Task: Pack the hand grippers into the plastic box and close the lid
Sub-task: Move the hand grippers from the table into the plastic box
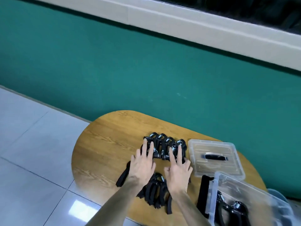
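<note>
No legible text, label, brand or number appears; small pale marks on the black hand grippers [164, 147] are too blurred to read.

Lid [215, 158] right of grippers [164, 146]; box [241, 201] nearer, w/ grippers inside.

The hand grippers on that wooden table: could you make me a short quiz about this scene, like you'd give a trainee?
1. True or false: the lid is already on the plastic box.
2. Where does the lid lie? A) on the floor B) flat on the table, right of the far row of hand grippers C) under the near pile
3. Fill in: the left hand and right hand rest with straight fingers on the far ____ of grippers.

Key
1. False; the box stands open with some grippers inside.
2. B
3. row
</note>
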